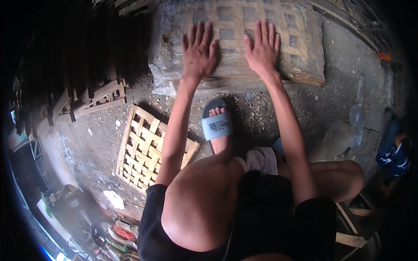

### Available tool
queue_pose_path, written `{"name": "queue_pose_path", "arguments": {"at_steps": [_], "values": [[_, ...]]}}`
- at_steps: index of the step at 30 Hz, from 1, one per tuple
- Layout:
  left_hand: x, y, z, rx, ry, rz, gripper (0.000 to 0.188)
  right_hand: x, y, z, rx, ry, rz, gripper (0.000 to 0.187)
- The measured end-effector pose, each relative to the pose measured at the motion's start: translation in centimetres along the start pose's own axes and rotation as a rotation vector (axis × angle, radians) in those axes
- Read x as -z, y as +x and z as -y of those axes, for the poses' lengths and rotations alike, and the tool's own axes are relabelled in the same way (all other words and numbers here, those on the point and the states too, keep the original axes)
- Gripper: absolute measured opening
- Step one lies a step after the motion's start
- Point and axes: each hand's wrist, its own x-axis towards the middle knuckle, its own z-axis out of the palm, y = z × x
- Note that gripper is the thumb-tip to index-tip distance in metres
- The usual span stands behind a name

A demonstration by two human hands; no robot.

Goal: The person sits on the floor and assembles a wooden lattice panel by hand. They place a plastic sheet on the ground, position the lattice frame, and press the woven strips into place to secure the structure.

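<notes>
Both arms reach forward onto a flat stack wrapped in cloudy plastic sheet (pixel 233 56), with a woven lattice of pale strips showing through. My left hand (pixel 198 54) lies palm down on its left part, fingers spread and pointing away from me. Level with it on the right, my right hand (pixel 262 50) rests flat too, fingers stretched out. Neither hand holds anything. A woven bamboo panel with a wooden frame (pixel 150 135) lies on the ground beside my left forearm, which covers part of it.
My foot in a grey-blue slide sandal (pixel 217 124) stands close before the stack. Broken wooden slats (pixel 98 98) lean at the left. Crumpled clear plastic (pixel 355 126) lies at the right. A wooden frame (pixel 352 237) is at lower right, and a person in dark blue (pixel 394 156) is at the far right.
</notes>
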Motion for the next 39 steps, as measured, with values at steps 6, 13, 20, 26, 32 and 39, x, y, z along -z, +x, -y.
{"name": "queue_pose_path", "arguments": {"at_steps": [6,13,20,26,32,39], "values": [[5.1,-5.8,8.4,0.185,0.126,0.085,0.063,4.9,-2.3,-13.1,-0.414,-0.238,0.055,0.082],[6.2,-1.9,3.1,0.062,-0.113,-0.109,0.067,6.6,-0.3,-3.4,-0.234,0.081,-0.132,0.076],[-3.1,3.3,-2.2,-0.257,-0.120,-0.095,0.063,1.2,-0.5,-2.2,-0.118,-0.011,-0.021,0.080],[-3.0,2.9,-2.2,-0.227,-0.119,-0.122,0.059,9.1,-3.5,-16.3,-0.796,-0.105,0.113,0.084],[-3.2,2.8,-1.6,-0.218,-0.087,-0.133,0.059,9.0,-0.2,-9.5,-0.455,0.041,-0.021,0.077],[-2.9,2.5,-1.7,-0.184,-0.047,-0.101,0.059,3.2,1.0,-6.2,-0.228,-0.095,0.035,0.078]]}}
